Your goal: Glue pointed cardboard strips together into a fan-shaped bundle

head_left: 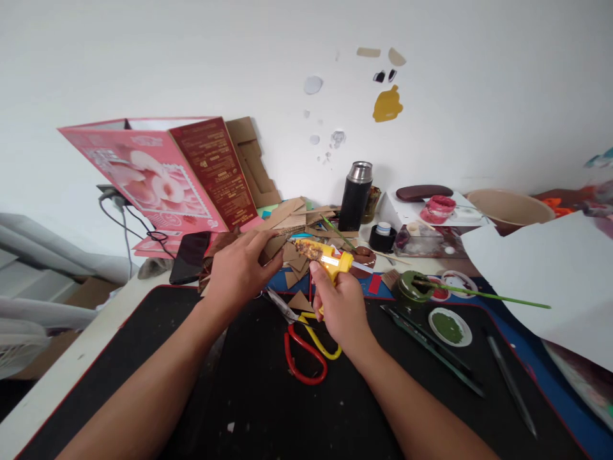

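Observation:
My right hand (339,300) is closed around the handle of a yellow hot glue gun (330,257). A pale glue stick (363,268) sticks out of its back, and its stained nozzle end points left toward my left hand (245,263). My left fingers and thumb are bent around a piece of brown cardboard (271,248), though the hand covers much of it. Crumpled brown material (221,243) shows behind that hand. Below the glue gun lie scissors (306,358) with one red and one yellow handle, on a black mat (268,409).
Cardboard scraps (292,214) pile up behind my hands. A black flask (355,197) stands beyond them. To the right are a green paint jar (412,289) holding a brush, a paint lid (450,327) and pens (438,351). Leftward lie a phone (190,257) and a pink box (158,185).

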`<action>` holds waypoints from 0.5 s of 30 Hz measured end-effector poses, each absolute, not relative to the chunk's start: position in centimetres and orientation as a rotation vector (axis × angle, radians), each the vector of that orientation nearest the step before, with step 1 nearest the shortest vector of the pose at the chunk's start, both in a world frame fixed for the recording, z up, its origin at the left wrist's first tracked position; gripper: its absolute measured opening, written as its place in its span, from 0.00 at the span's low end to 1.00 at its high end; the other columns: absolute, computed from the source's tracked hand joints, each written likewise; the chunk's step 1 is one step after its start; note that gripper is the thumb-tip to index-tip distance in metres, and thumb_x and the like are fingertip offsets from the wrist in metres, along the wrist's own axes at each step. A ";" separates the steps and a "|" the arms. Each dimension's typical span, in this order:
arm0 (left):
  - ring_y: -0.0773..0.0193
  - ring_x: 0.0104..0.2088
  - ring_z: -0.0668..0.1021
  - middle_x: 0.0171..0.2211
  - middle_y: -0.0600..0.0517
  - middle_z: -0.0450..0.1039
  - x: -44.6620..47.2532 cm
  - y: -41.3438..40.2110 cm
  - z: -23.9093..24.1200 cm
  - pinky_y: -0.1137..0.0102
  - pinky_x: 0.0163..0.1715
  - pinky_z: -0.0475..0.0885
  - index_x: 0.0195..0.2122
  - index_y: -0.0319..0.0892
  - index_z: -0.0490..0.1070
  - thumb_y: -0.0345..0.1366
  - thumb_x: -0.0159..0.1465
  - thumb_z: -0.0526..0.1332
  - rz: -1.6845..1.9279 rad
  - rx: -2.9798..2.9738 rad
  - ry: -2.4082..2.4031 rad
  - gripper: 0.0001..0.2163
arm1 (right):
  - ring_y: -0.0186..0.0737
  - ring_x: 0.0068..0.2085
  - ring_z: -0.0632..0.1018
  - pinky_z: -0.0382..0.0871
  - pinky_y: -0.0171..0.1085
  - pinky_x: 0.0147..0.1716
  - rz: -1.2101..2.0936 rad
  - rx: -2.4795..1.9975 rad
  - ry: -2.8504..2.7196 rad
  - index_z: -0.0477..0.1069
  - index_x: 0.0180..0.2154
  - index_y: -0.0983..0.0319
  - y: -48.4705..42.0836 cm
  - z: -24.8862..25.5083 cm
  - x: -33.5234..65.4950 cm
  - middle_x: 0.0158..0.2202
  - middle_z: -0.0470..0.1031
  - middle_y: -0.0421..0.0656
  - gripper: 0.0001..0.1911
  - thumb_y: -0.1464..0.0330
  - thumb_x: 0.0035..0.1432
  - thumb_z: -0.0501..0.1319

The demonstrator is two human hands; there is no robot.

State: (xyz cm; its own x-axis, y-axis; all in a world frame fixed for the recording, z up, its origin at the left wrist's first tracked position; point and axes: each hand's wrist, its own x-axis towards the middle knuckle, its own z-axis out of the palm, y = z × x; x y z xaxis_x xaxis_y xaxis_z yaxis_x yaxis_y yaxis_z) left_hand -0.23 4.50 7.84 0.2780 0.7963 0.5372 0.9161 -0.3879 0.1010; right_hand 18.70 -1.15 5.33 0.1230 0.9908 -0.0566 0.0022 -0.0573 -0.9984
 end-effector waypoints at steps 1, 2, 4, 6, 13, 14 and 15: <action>0.49 0.51 0.84 0.51 0.47 0.84 -0.2 4.5 7.8 0.58 0.47 0.77 0.55 0.48 0.77 0.43 0.71 0.62 -0.766 -2.316 -1.587 0.14 | 0.34 0.14 0.67 0.59 0.33 0.15 1.155 -1.308 -1.091 0.64 0.21 0.56 -1.1 5.3 18.7 0.12 0.64 0.36 0.32 0.39 0.62 0.61; 0.49 0.51 0.84 0.51 0.47 0.84 -0.2 4.5 7.8 0.58 0.47 0.77 0.56 0.48 0.77 0.43 0.71 0.62 -0.766 -2.313 -1.586 0.14 | 0.34 0.14 0.67 0.59 0.33 0.14 1.156 -1.306 -1.084 0.63 0.21 0.56 -1.1 5.4 18.7 0.12 0.64 0.36 0.32 0.39 0.62 0.62; 0.48 0.51 0.84 0.51 0.46 0.84 -0.2 4.6 7.8 0.58 0.47 0.77 0.56 0.47 0.77 0.43 0.71 0.63 -0.769 -2.310 -1.578 0.15 | 0.34 0.13 0.67 0.59 0.33 0.14 1.159 -1.301 -1.069 0.63 0.21 0.56 -1.1 5.4 18.8 0.12 0.63 0.36 0.32 0.39 0.62 0.62; 0.48 0.51 0.84 0.51 0.46 0.84 -0.3 4.5 7.8 0.58 0.48 0.77 0.56 0.47 0.77 0.42 0.70 0.63 -0.773 -2.313 -1.569 0.15 | 0.33 0.13 0.67 0.59 0.33 0.14 1.163 -1.298 -1.061 0.62 0.21 0.56 -1.0 5.5 18.8 0.12 0.63 0.36 0.32 0.39 0.62 0.62; 0.49 0.52 0.84 0.52 0.47 0.84 -0.4 4.5 7.8 0.59 0.46 0.77 0.56 0.48 0.77 0.42 0.71 0.63 -0.771 -2.306 -1.592 0.15 | 0.33 0.14 0.67 0.58 0.32 0.14 1.173 -1.295 -1.076 0.63 0.21 0.56 -1.1 5.3 18.7 0.13 0.63 0.36 0.31 0.40 0.62 0.62; 0.49 0.52 0.84 0.52 0.47 0.84 -0.4 4.5 7.8 0.59 0.47 0.77 0.56 0.48 0.77 0.42 0.71 0.63 -0.773 -2.306 -1.590 0.15 | 0.33 0.14 0.67 0.58 0.32 0.14 1.176 -1.298 -1.074 0.64 0.22 0.57 -1.1 5.3 18.7 0.13 0.64 0.36 0.31 0.41 0.63 0.62; 0.49 0.51 0.84 0.52 0.47 0.84 -0.4 4.5 7.7 0.60 0.47 0.77 0.56 0.48 0.77 0.43 0.71 0.63 -0.774 -2.305 -1.588 0.14 | 0.33 0.14 0.66 0.58 0.32 0.14 1.176 -1.301 -1.076 0.64 0.22 0.57 -1.1 5.2 18.7 0.13 0.64 0.36 0.30 0.41 0.63 0.62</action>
State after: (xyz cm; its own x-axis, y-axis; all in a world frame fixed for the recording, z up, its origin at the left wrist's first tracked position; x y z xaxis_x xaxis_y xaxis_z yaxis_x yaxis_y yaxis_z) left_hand -0.40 4.48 7.75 0.2702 0.7932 0.5457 0.9185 -0.3823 0.1008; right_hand 18.71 -1.13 5.24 0.1192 0.9905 -0.0684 -0.0197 -0.0665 -0.9976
